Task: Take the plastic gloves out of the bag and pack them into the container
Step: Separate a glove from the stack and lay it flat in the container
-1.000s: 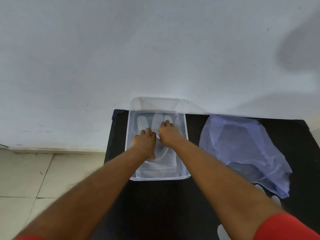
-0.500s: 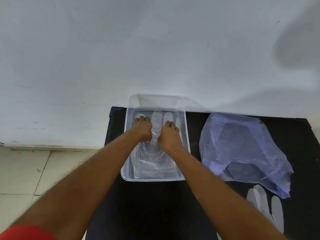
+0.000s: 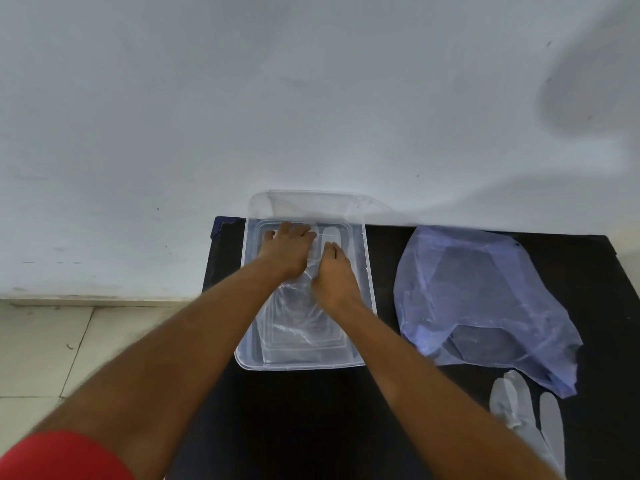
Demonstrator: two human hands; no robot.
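Observation:
A clear rectangular container (image 3: pixel 367 271) stands on the black table, its far end against the wall. A clear plastic glove (image 3: pixel 298 327) lies flat inside it, fingers pointing to the far end. My left hand (image 3: pixel 285 252) presses palm-down on the glove's finger end. My right hand (image 3: pixel 336 277) rests palm-down beside it on the glove's right side. To the right lies a crumpled bluish plastic bag (image 3: pixel 485 299). Another glove (image 3: pixel 526 420) lies on the table near the bag's front corner.
The black table (image 3: pixel 311 410) butts against a white wall (image 3: pixel 311 98). A clear lid (image 3: pixel 308 204) leans on the wall behind the container. Tiled floor (image 3: pixel 52 348) shows left of the table.
My left hand has slid from the glove's middle to its far finger end. My right hand has stayed about mid-container. The view has tilted, bringing the loose glove into sight.

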